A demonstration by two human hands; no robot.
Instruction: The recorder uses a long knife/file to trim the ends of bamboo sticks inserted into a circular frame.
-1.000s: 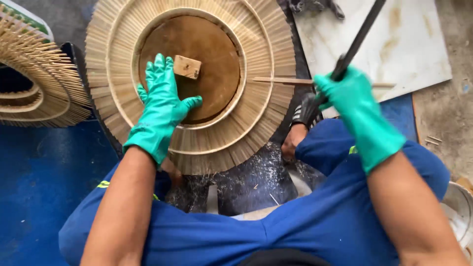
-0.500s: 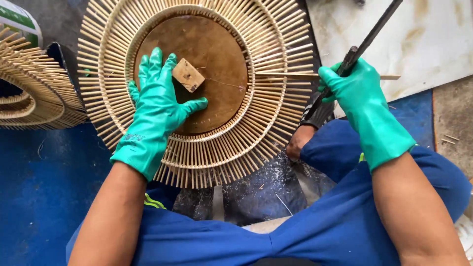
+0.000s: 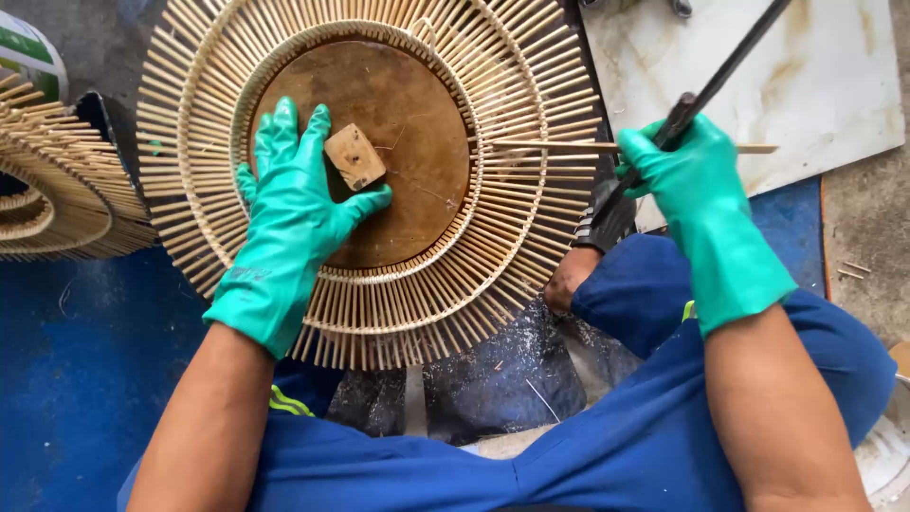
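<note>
Head view: left hand pressed flat and open on brown disc inside bamboo sunburst frame over lap. Right hand clamped round dark rod. Probably light, brittle slats; better held by rings.

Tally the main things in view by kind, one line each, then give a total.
Green-gloved hands: 2, left hand and right hand
Round bamboo-stick frames: 2, one under the left hand, one at the left edge
Round brown boards: 1
Small wooden blocks: 1
Dark rods: 1
White boards: 1
Total: 8
</note>
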